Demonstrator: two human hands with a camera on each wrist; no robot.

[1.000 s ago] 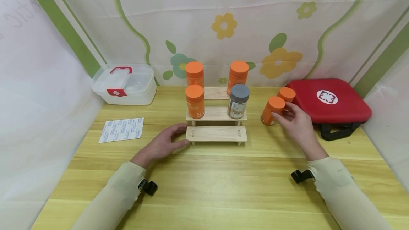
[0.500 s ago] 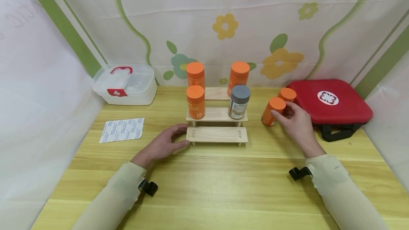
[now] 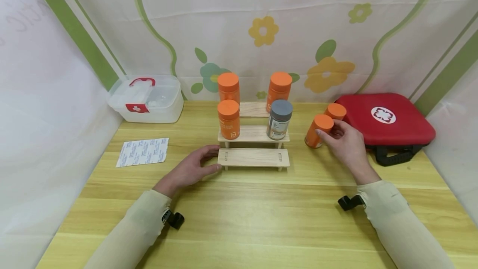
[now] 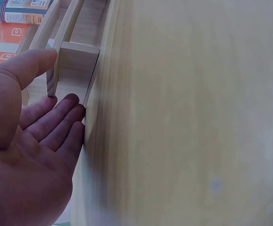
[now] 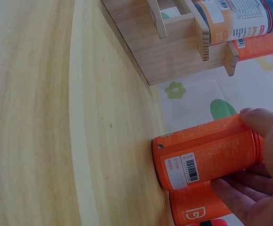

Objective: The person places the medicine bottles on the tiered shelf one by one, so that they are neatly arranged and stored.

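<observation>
Little has been moved since the earlier head frames. Head view: an orange bottle (image 3: 313, 134) is pinched near its lid by the right hand (image 3: 347, 141), just before a second orange bottle (image 3: 335, 111) on the bench (image 3: 242, 219), right of a three-tiered wooden rack (image 3: 255, 157). Left wrist view: the rack's lowest tier is touched at its end by the left hand (image 4: 35, 136), fingers extended, thumb apart. Right wrist view: the gripped bottle is shown with its barcode label (image 5: 183, 170) exposed.
</observation>
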